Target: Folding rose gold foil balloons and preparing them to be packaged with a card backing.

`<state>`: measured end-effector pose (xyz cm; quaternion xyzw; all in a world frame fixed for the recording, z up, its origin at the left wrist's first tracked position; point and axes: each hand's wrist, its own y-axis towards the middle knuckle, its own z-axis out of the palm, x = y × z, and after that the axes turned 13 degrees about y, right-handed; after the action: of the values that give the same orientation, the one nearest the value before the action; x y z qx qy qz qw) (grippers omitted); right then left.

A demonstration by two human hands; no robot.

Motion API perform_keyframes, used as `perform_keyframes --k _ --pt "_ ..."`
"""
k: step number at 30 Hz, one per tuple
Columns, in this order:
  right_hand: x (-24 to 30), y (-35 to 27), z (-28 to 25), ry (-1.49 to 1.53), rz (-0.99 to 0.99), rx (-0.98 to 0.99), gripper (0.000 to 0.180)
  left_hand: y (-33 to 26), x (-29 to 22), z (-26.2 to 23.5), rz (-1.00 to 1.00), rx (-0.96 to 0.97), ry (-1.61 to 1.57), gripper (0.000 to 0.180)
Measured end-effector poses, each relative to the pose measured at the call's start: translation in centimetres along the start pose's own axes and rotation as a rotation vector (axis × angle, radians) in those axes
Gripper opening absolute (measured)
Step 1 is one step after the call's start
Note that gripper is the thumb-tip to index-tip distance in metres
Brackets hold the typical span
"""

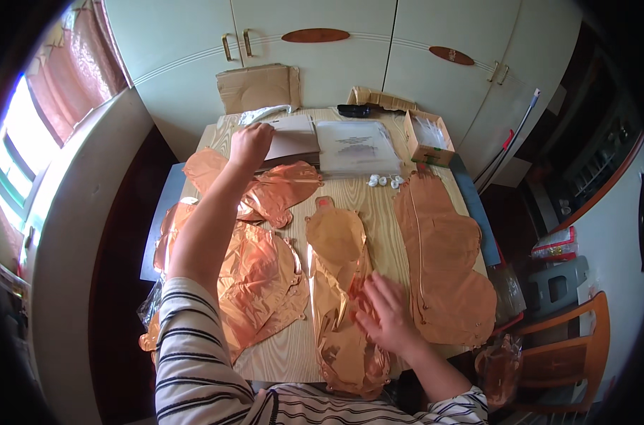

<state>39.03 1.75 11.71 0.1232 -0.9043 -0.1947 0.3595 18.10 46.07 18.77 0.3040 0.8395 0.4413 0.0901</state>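
My left hand (252, 144) reaches to the far left of the table, fingers closed, at the left edge of a stack of beige cards (293, 140); what it pinches, if anything, is hidden. A long copper-coloured foil balloon (336, 237) lies uninflated and creased in front of me. Over its right edge my right hand (384, 312) is open, fingers spread. Crumpled copper foil balloons (261, 290) spread out to the left, partly under my left arm. Flat foil balloons with rounded lobes (442, 262) lie at the right, with a thin pale straw or cord (419, 262) on top.
Behind the foil lie a stack of clear plastic bags (357, 145), small white rolls (385, 181) and an open cardboard box (429, 142). Folded cardboard (259, 86) leans against the pale cabinet (322, 64). A wooden chair (570, 347) stands at the right near a grey stool (559, 287).
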Motion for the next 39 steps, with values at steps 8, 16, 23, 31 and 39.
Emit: perform_keyframes --k 8,16,23,31,39 --pt "5.9 7.5 -0.3 1.193 0.341 -0.382 0.059 -5.4 -16.1 -17.1 0.487 -0.218 -0.179 0.022" --pt "7.0 0.9 -2.7 0.403 0.22 -0.607 0.022 -20.7 -21.5 -27.3 0.221 0.279 -0.442 0.05" --pt "7.7 -0.2 -5.6 -0.565 -0.374 -0.136 0.006 -30.5 -22.7 -31.1 0.191 0.686 -0.451 0.067" --pt "6.9 -5.6 -2.1 -0.126 -0.155 0.385 0.042 -32.1 -21.9 -33.9 0.08 0.473 -0.634 0.05" --pt "5.9 -13.6 -4.1 -0.367 -0.219 0.274 0.053 -28.7 -20.5 -31.1 0.292 0.617 -0.579 0.068"
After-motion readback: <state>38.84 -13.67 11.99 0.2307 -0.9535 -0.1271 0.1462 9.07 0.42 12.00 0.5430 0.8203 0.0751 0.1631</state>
